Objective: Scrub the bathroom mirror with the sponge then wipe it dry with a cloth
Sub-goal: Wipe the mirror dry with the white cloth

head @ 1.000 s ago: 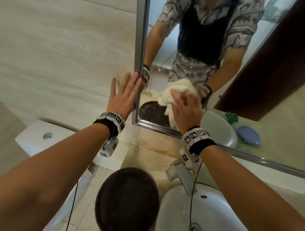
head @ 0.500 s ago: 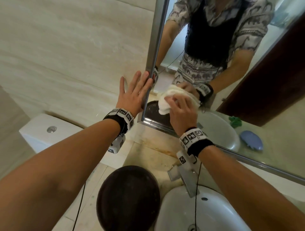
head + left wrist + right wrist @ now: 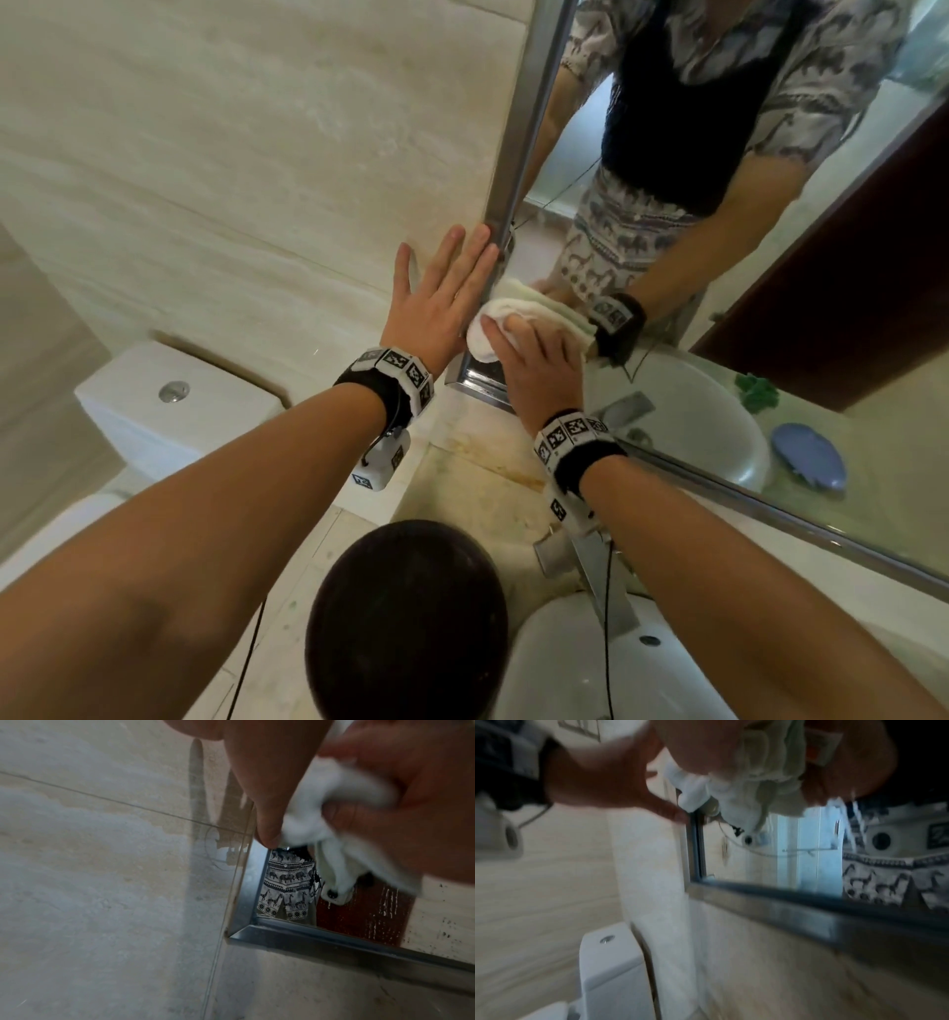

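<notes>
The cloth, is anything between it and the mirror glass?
Nothing visible. The right hand presses the cloth straight onto the mirror near its lower left corner; the left hand lies flat on the wall beside the frame.

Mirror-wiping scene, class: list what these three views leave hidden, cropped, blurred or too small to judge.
1. Head view: the glass under the cloth is covered by the cloth and the right hand.
2. Head view: the mirror is cut off by the top and right edges.
3. Right wrist view: motion blur smears the cloth's folds.
4. Left wrist view: the left hand is cropped by the top edge.
</notes>
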